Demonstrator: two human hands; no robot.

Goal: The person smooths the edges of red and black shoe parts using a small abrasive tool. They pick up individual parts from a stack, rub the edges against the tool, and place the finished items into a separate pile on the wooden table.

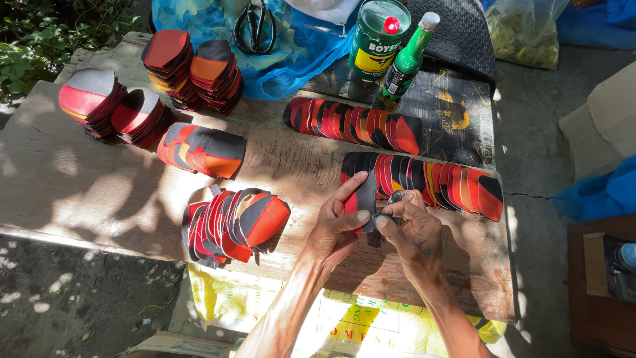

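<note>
My left hand (pixel 336 222) and my right hand (pixel 412 229) meet over the wooden board (pixel 99 179), both pinching one dark grey and red cut piece (pixel 366 195). The left thumb and fingers clamp its left side. My right fingers press a small grey part (pixel 391 202) against its right edge. Just behind the hands lies an overlapping row of red, black and orange cut pieces (pixel 437 179). A fanned pile of similar pieces (pixel 232 222) lies to the left of my left hand.
More stacks of pieces sit at the back left (pixel 93 99) (pixel 192 63) and mid board (pixel 202 149), with another row (pixel 354 122) behind. A green can (pixel 377 40), a green bottle (pixel 407 59), scissors (pixel 255 26) on blue plastic, and a black mat (pixel 457 113) stand at the back.
</note>
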